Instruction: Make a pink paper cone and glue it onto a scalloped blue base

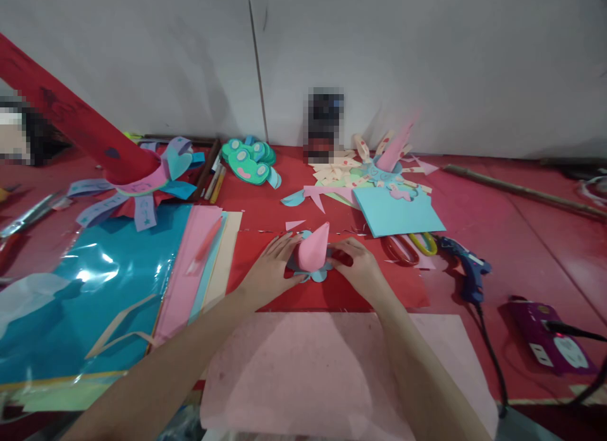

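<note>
A pink paper cone stands upright on a light blue scalloped paper base, at the middle of a red sheet. My left hand curves round the left side of the base, its fingers at the back edge and the thumb at the front. From the other side, my right hand grips the right edge of the base with bent fingers. Part of the base is hidden behind the fingers. Pink paper lies nearer to me, under my forearms.
A glue gun, scissors and a purple power strip lie on the right. Blue folded paper and another pink cone are behind. On the left are a red paper tube and a blue plastic-wrapped pack.
</note>
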Motion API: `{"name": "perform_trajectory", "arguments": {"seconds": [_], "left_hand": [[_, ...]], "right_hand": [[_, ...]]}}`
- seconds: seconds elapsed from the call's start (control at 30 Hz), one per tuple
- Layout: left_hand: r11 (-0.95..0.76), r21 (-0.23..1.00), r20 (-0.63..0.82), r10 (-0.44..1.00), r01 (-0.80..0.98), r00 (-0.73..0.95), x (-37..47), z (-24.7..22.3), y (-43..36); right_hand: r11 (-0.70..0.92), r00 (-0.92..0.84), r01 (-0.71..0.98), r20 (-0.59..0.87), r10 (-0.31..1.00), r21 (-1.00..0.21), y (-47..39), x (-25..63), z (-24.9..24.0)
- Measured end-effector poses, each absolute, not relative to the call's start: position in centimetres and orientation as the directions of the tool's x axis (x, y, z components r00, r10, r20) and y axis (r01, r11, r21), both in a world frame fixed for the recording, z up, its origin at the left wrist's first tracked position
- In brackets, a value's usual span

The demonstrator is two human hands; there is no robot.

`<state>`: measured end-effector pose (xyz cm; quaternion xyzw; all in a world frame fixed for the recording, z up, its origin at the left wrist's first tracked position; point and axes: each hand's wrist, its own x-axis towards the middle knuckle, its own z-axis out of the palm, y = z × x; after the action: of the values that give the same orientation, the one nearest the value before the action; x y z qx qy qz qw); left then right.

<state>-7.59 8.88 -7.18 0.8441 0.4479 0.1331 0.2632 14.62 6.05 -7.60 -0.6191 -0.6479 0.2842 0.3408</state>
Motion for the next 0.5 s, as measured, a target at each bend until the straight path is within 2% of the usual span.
{"name": "perform_trajectory", "arguments": {"seconds": [0.5], "left_hand": [[-0.455,0.568,-0.020,0.826,0.686,0.564,-7.48,-7.05,8.91]], "right_hand": [[0.067,0.004,0.605,0.087,0.996,-0.793,6.05,14.62,-7.58]]}}
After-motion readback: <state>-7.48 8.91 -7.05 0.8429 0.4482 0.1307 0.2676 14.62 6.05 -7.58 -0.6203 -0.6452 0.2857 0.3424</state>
